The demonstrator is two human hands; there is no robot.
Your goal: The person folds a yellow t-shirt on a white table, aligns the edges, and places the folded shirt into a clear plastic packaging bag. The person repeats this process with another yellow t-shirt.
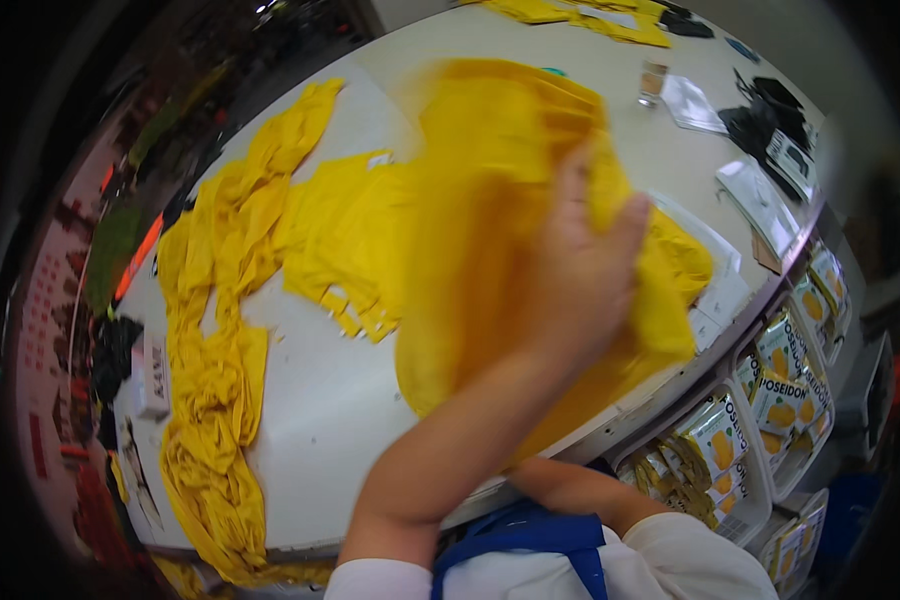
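A large yellow cloth piece (515, 110), blurred by movement, spreads above the table in front of me. My left hand (590, 265) reaches across its near face, thumb stretched away from the fingers, which look spread against the fabric. Motion smears the hand. My right forearm (575, 490) goes in under the lower edge of the cloth, and the right hand is hidden there. Left of the raised cloth lies a fanned stack of yellow cloth pieces (340, 235) with small white tags. Farther left, a long crumpled row of yellow cloth (215, 380) runs along the table.
A white table (315, 450) carries a white box (152, 375) at left. A small glass (652, 83), clear plastic bags (760, 205) and black bags (770, 115) are at far right. White baskets (760, 490) of packed pouches stand beside its right edge. More yellow cloth (610, 22) lies at the far end.
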